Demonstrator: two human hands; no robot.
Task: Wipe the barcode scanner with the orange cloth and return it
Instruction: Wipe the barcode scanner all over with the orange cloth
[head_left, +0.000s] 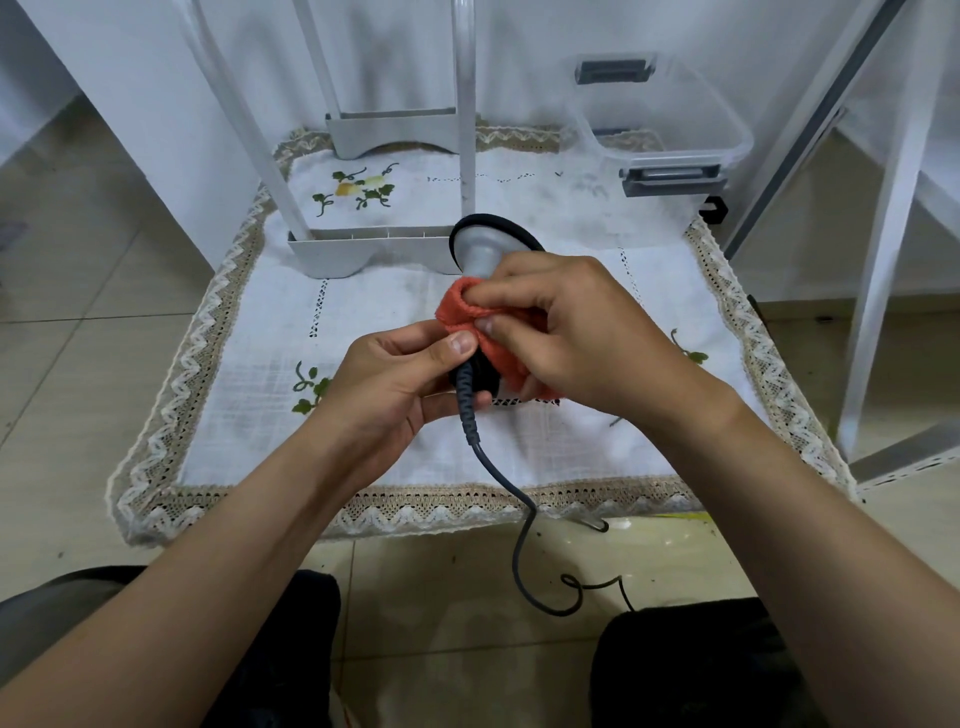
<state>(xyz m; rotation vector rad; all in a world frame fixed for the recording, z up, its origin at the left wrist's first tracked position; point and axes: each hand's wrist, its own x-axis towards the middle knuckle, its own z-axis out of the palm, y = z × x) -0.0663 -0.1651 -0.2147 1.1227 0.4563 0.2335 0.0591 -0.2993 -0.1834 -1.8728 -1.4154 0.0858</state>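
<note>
**Inspector:** Status of the hands?

**Assessor:** Both are working close together above the table. The left hand (395, 379) is gripping the lower end of the barcode scanner (480, 252), thumb on top, just where the cable (498, 467) leaves it. The right hand (587, 332) is pinching the orange cloth (467, 312) around the scanner's middle section.

**Inspector:** Location of the scanner?

**Assessor:** It is being held in the air over the white tablecloth (363, 312), its grey, black-rimmed head pointing away from the person.

**Inspector:** Recommendation for the wipe?

**Assessor:** In my judgement, the left grip should be holding firm while the cloth is travelling along the body towards the head, which is showing uncovered. Turning the scanner would be exposing the underside, hidden here.

**Inspector:** Obstructions?

**Assessor:** The cable is trailing off the table edge to the floor in loops and may be snagging on the return. A white rack (363, 254) is standing just beyond the head, and a clear plastic bin (675, 119) is sitting further back on the right. Where the scanner is to be put back, I cannot tell.
</note>
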